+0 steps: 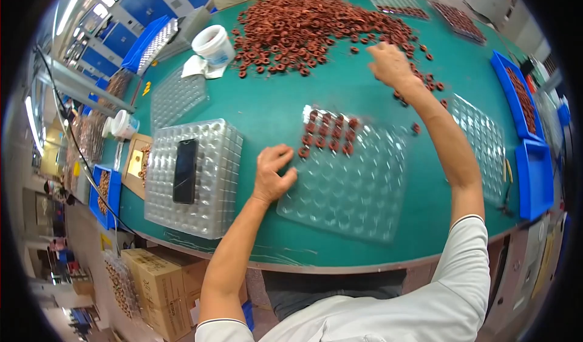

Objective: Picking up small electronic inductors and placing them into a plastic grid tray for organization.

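Observation:
A clear plastic tray [352, 190] with rows of round pockets lies on the green table in front of me. Several reddish-brown ring-shaped parts [331, 133] sit in the pockets at its far left corner. My left hand [273, 173] rests by the tray's left edge, thumb and fingers apart, with nothing visible in it. Farther off, a large heap of the same rings [297, 29] spreads across the table. My right hand [388, 64] is over the heap's right edge, its fingers curled closed; whatever is between the fingertips is hidden.
A stack of clear trays [212, 160] with a black phone [185, 171] on top stands at left. Beyond it are a white bucket [214, 46] and a loose tray [177, 99]. Another tray [480, 148] and blue bins [534, 178] line the right side.

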{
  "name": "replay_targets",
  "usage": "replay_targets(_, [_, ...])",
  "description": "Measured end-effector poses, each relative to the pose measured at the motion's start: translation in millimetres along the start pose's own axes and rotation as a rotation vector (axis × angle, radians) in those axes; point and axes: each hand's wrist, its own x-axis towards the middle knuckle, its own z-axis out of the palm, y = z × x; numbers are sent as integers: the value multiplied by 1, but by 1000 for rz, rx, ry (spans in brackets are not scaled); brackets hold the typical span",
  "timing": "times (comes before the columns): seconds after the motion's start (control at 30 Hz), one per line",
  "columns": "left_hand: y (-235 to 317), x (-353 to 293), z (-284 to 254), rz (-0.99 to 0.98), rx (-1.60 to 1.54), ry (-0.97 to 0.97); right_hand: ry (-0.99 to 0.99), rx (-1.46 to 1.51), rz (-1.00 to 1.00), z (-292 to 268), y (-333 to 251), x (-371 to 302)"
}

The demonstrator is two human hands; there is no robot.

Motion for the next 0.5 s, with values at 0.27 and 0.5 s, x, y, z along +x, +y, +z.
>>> replay_targets(0.27, [-23,28,-16,-6,-36,-153,-69,103,-678,104,-224,183])
replay_targets(0.5, [-29,40,-5,-17,-102,-145,-383,-107,-722,145,-259,247])
